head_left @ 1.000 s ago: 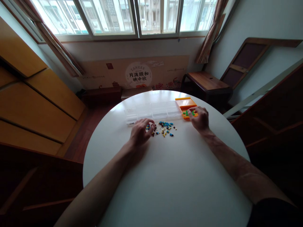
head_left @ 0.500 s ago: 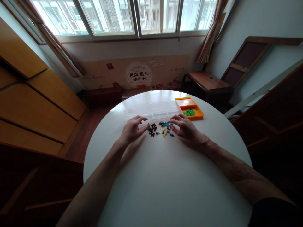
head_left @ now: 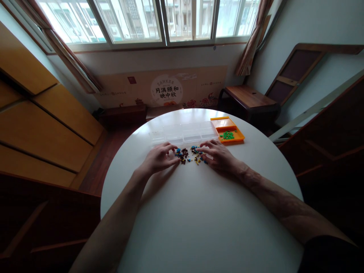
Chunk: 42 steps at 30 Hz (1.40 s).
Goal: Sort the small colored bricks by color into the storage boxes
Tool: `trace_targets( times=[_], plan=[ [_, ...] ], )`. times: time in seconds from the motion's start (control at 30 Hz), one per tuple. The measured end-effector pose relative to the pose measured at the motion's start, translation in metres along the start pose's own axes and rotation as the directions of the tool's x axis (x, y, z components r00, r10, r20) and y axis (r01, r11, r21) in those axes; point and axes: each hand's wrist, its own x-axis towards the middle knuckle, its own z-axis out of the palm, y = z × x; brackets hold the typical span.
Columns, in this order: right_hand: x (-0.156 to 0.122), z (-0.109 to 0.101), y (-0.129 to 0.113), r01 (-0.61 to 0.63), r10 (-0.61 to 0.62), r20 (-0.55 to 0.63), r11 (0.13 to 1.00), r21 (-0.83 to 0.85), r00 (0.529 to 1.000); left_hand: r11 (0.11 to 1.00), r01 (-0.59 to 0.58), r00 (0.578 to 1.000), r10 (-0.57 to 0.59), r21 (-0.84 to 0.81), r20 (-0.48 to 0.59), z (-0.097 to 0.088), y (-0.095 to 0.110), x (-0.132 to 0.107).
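Observation:
Small building bricks lie loose on the round white table (head_left: 193,212) in two neighbouring clusters. The left cluster (head_left: 183,154) is mostly dark brown with some blue. Blue, yellow and dark pieces mix in the right cluster (head_left: 196,153). My left hand (head_left: 160,157) is at the left cluster's outer edge, thumb and fingers apart, fingertips close to the pieces. Over the right cluster, my right hand (head_left: 217,154) has its fingers spread and covers some of its pieces. Neither hand shows a piece held in it.
Beyond the hands lies a clear plastic compartment tray (head_left: 183,132). An orange box (head_left: 240,137) with its lid raised stands to its right, holding green bricks (head_left: 228,135). A wooden chair (head_left: 250,96) stands past the table's far right edge.
My left hand has shifted slightly down, its thumb now by the lower edge of the brown pieces. My right hand has moved left and down, covering more of the right cluster.

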Motion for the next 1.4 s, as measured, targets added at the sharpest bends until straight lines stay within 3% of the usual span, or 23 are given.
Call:
trace_targets(
  times=[0.6,1.0,1.2,1.3,1.4],
  plan=[
    [-0.002,0.000,0.001,0.003,0.003,-0.049,0.993,0.121,0.999,1.000,-0.019,1.000,0.019,0.008,-0.009,0.002,0.000,-0.001],
    [-0.002,0.001,0.001,-0.018,0.022,-0.036,0.994,0.108,0.999,1.000,-0.011,1.000,0.011,0.017,-0.013,0.003,0.001,-0.001],
    [0.001,-0.009,-0.001,-0.030,0.045,-0.121,0.991,0.127,0.992,1.000,-0.016,1.000,0.016,0.017,-0.009,0.004,-0.001,-0.001],
    [0.000,-0.017,0.010,-0.159,0.191,-0.284,0.978,0.132,0.940,0.999,-0.013,1.000,0.013,0.031,-0.008,0.005,-0.004,-0.001],
    [-0.006,-0.023,0.033,-0.330,0.360,-0.468,0.932,0.149,0.807,0.999,-0.003,1.000,0.004,0.047,-0.006,0.005,-0.005,-0.002]
  ],
)
